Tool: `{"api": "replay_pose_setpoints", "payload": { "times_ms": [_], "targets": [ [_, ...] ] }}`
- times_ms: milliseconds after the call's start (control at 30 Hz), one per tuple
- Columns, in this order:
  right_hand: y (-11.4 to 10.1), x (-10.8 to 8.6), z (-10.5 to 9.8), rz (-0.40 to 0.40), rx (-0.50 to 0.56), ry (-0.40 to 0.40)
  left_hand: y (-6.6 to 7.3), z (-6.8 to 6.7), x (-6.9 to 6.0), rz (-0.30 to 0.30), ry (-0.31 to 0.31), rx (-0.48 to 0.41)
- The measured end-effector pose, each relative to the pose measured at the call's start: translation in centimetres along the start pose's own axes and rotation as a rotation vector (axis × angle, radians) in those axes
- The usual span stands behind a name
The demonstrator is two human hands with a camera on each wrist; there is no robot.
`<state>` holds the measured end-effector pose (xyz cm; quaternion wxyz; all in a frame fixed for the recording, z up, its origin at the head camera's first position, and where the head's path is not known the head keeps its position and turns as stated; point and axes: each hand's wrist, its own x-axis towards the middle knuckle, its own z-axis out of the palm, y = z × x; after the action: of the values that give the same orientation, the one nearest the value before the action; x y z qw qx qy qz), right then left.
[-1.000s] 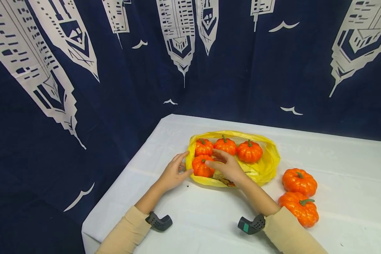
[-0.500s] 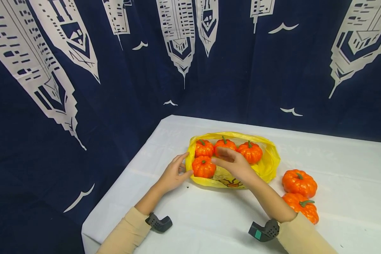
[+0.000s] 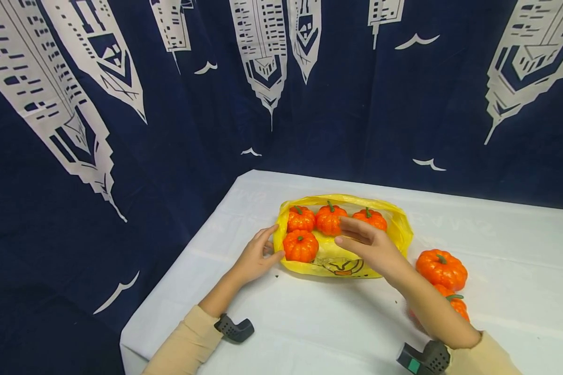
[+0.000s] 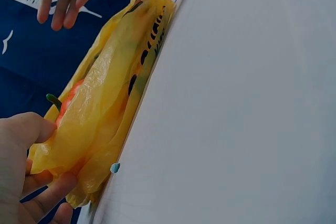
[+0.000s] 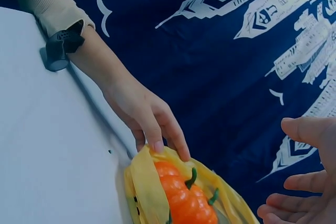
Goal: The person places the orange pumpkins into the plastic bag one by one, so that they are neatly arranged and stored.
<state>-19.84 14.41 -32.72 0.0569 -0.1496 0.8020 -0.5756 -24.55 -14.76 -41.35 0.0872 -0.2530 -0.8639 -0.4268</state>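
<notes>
A yellow plastic bag (image 3: pixel 396 224) lies on the table with its mouth spread upward. Inside it sit several orange pumpkins with green stems, among them a front-left pumpkin (image 3: pixel 301 247) and a pumpkin at the back middle (image 3: pixel 330 220). My left hand (image 3: pixel 253 258) holds the bag's left end, thumb on the near side and fingers round the end, as the left wrist view shows. Above the right part of the bag's mouth hovers my right hand (image 3: pixel 375 249), fingers extended and holding nothing; it partly hides the right pumpkin (image 3: pixel 371 216) in the bag.
Two more pumpkins lie right of the bag: a farther pumpkin (image 3: pixel 442 268) and a nearer pumpkin (image 3: pixel 459 306), the latter partly behind my right forearm. A white cloth covers the table (image 3: pixel 281 323). Behind it hangs a dark blue curtain (image 3: pixel 338 125) with white buildings.
My right hand has moved right and toward me, away from the left pumpkins, uncovering the bag's printed bottom. The back middle pumpkin sits slightly farther left. My left hand has stayed put.
</notes>
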Motion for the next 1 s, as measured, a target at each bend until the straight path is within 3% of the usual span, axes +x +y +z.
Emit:
{"api": "replay_pose_setpoints", "payload": {
  "times_ms": [667,1000],
  "targets": [
    [1.7,-4.9,-4.7,0.064,-0.149,0.092,-0.2,0.0,0.0,0.005,0.009,-0.003],
    [3.0,-6.1,-8.5,0.081,-0.221,0.154,-0.1,0.1,0.0,-0.002,0.003,-0.02]
  ]
}}
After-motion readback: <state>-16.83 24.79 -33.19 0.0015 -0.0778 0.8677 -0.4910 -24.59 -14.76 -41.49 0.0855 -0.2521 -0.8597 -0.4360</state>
